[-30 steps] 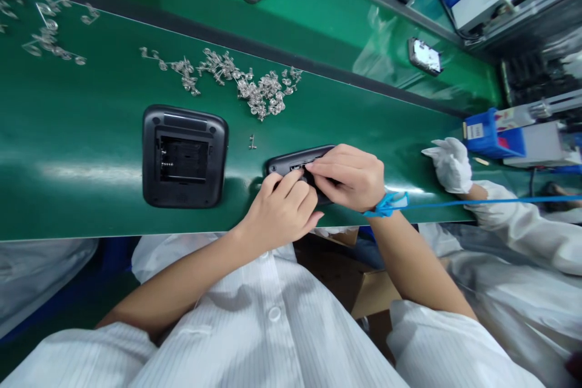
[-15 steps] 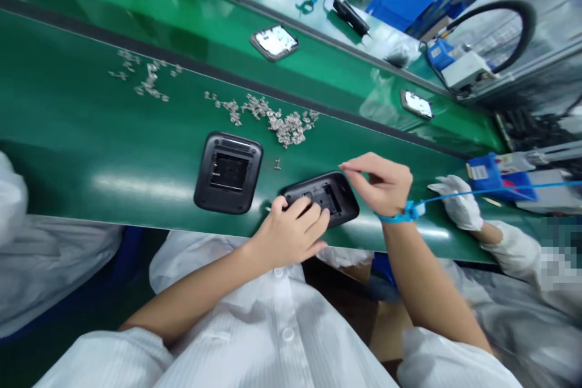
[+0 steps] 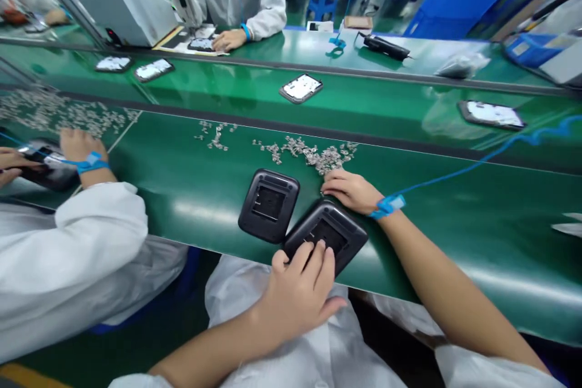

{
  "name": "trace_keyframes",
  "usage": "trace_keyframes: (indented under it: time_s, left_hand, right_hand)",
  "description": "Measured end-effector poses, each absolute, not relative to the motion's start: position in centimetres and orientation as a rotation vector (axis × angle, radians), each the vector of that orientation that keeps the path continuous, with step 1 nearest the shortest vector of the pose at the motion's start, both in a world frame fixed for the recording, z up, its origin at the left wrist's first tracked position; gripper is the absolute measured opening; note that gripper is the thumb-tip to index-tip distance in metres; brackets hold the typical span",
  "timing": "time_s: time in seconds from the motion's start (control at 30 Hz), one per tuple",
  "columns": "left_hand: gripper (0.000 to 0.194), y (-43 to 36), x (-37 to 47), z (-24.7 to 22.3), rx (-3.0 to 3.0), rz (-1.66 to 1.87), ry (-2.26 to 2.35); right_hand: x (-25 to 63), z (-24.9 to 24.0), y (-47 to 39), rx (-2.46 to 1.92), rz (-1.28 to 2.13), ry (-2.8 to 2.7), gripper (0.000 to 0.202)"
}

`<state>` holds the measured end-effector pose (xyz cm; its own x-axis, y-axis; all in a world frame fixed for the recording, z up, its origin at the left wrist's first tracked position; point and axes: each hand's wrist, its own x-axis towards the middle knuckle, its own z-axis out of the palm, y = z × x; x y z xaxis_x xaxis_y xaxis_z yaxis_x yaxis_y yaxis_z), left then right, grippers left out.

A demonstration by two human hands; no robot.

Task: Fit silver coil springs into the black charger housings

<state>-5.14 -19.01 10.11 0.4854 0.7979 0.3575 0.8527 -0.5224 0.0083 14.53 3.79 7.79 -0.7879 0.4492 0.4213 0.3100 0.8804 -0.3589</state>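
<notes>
Two housings (image 3: 269, 231) near spring pile (image 3: 325, 159) | left hand (image 3: 297, 291): on one, fingers spread | right hand (image 3: 349, 191): beside pile, fingertips together, contents unclear | wristband tag (image 3: 399, 202) unreadable

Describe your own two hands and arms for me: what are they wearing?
Both hands, left and right, are ungloved. A bright blue band with a thin blue cord circles the right wrist; the left wrist is bare. White sleeves end well up both arms.

One head-worn camera looks forward and down, hands near.
</notes>
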Motion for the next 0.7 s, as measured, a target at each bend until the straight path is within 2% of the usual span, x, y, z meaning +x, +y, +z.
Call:
trace_keyframes:
  time_s: [0.13, 0.33, 0.7]
  left_hand:
    - [0.069, -18.6, -3.8, 9.5, -2.416, -0.536, -1.509]
    - [0.081, -17.8, -1.8, 8.9, -2.312, -0.513, -1.692]
    - [0.08, -16.7, -6.8, 9.0, -2.08, -0.301, -1.969]
  right_hand:
    - [15.7, 7.3, 2.4, -0.654, 0.303, -2.254, 0.012]
    - [15.6, 7.2, 1.4, -0.75, 0.224, -2.079, 0.01]
    - [15.8, 6.6, 1.4, -0.656, 0.153, -2.227, 0.007]
